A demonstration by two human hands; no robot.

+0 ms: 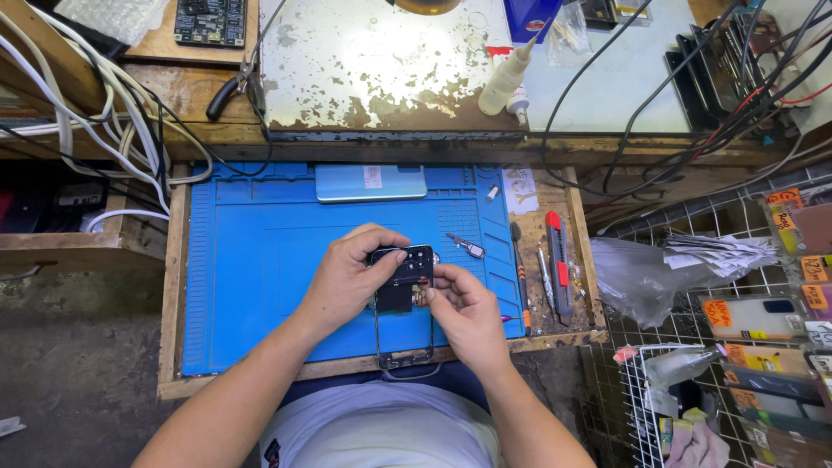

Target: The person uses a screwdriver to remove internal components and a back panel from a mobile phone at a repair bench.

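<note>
An opened black phone (404,303) lies over the near edge of a blue work mat (260,269), its back off and its inner frame showing. My left hand (351,273) grips the phone's upper end, thumb on the black camera area. My right hand (464,312) holds the phone's right side, fingertips pinching at a small part near the middle of the board. A light blue phone back cover (371,183) rests at the far edge of the mat.
Metal tweezers (466,246) lie on the mat right of the phone. A red utility knife (557,260) and screwdrivers (518,273) sit on the wooden strip at right. Behind are a glue bottle (507,76), pliers (232,87) and many cables (121,121). A wire rack (737,364) stands at right.
</note>
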